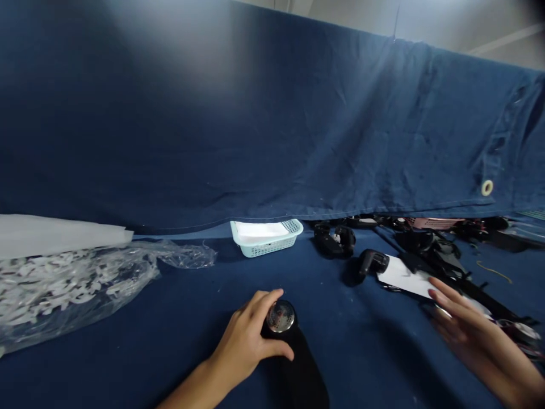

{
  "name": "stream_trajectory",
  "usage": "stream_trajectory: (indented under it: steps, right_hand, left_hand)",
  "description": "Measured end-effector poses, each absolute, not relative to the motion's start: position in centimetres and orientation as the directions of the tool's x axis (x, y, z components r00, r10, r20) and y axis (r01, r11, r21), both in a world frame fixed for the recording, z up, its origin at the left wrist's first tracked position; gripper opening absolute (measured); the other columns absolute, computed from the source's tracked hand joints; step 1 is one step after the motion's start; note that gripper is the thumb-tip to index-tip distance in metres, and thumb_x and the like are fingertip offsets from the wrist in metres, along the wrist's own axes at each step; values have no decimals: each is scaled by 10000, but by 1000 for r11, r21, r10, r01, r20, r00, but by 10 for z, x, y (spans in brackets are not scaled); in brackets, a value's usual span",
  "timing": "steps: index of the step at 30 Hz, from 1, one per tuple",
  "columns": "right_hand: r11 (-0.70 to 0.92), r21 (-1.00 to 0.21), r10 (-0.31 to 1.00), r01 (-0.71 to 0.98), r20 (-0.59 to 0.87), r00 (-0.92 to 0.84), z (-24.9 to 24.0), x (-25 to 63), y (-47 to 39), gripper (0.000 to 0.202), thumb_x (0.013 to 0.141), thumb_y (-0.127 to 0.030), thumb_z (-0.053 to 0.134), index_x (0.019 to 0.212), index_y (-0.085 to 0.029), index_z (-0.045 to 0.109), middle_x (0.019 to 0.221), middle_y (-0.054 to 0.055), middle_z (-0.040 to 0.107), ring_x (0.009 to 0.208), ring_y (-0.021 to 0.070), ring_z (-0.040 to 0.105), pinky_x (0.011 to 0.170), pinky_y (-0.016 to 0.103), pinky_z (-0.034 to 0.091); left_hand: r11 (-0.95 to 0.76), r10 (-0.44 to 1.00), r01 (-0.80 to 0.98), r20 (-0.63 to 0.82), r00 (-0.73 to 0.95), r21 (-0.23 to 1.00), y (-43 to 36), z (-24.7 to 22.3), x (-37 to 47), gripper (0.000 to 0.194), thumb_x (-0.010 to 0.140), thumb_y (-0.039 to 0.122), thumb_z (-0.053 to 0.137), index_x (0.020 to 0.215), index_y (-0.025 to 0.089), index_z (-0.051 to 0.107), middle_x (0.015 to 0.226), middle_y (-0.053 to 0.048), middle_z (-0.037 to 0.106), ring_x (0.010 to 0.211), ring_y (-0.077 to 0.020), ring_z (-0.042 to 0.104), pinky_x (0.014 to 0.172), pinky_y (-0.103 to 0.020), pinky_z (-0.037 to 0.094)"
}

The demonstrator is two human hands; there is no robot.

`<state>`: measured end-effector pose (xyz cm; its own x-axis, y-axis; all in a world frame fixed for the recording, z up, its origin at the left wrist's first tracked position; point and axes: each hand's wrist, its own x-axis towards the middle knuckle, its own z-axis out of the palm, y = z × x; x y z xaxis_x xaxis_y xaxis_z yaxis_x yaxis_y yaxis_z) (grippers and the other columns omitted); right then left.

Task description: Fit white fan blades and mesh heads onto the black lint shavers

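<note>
A: Where does the left hand (247, 338) sit?

B: It grips the top of a black device (293, 358) lying on the blue cloth-covered table (179, 324); fingers and thumb curl around the neck just below its round metal head (280, 316), so the hand is closed on it. The device's body runs toward the lower edge of the view.

A: And the right hand (464, 329)?

B: Its fingers are stretched out flat and together, holding nothing. The fingertips (436, 287) reach over a white sheet of paper (404, 275) that lies among a heap of black parts (430, 250). Whether they touch the sheet cannot be told.

A: What else is about?

B: A small pale-green basket (293, 230) holding something white stands at the foot of the hanging blue curtain (272, 130). To the left lies a clear plastic bag (85, 284) with a white sheet (55, 233) on top of it.
</note>
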<state>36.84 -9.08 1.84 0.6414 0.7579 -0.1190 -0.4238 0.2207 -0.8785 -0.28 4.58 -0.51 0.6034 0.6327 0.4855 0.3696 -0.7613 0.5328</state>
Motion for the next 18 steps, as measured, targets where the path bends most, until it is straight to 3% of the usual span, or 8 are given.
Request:
stream_trajectory:
  steps: [3, 6, 9, 11, 18]
  right_hand:
    - [216, -825, 823, -522, -134, 553, 14, 373, -81, 601, 669, -222, 853, 1225, -315, 643, 580, -85, 619, 276, 22, 329, 275, 158, 371]
    - [243, -814, 835, -528, -101, 541, 6, 378, -76, 543, 707, -281, 838, 1211, -308, 638, 482, -124, 541, 257, 19, 289, 280, 154, 327]
    - [237, -819, 849, -522, -87, 522, 3, 371, -73, 311, 800, -379, 760, 1071, -243, 693, 347, -128, 400, 256, 40, 260, 282, 164, 263]
    - [223, -829, 860, -512, -80, 504, 5, 362, -72, 263, 856, -445, 684, 962, -206, 709, 310, -119, 337, 270, 51, 242, 288, 173, 229]
    - [26, -938, 952, -346, -83, 296, 24, 305, -57, 278, 913, -423, 621, 962, -167, 717, 397, -99, 372, 369, 57, 265, 382, 184, 264]
  left_hand:
    - [-750, 647, 386, 475, 597, 537, 48, -8, -4, 873, 636, 708, 718, 1362, 316, 430, 1134, -45, 599, 954, -247, 664, 820, -373, 577]
    - [-745, 657, 412, 472, 588, 525, 49, -11, -4, 883, 624, 717, 726, 1349, 304, 435, 1128, -52, 589, 939, -255, 663, 813, -395, 575]
    - [-744, 663, 425, 494, 562, 516, 49, -14, -4, 913, 600, 709, 752, 1340, 286, 425, 1115, -61, 595, 939, -267, 663, 803, -411, 573]
    - [-740, 667, 427, 494, 558, 519, 49, -14, -4, 901, 605, 693, 763, 1333, 282, 427, 1106, -57, 600, 934, -265, 665, 800, -407, 573]
    - [-730, 683, 508, 462, 566, 457, 42, -1, 2, 736, 690, 496, 794, 1284, 276, 421, 1066, -31, 576, 857, -223, 673, 728, -363, 575]
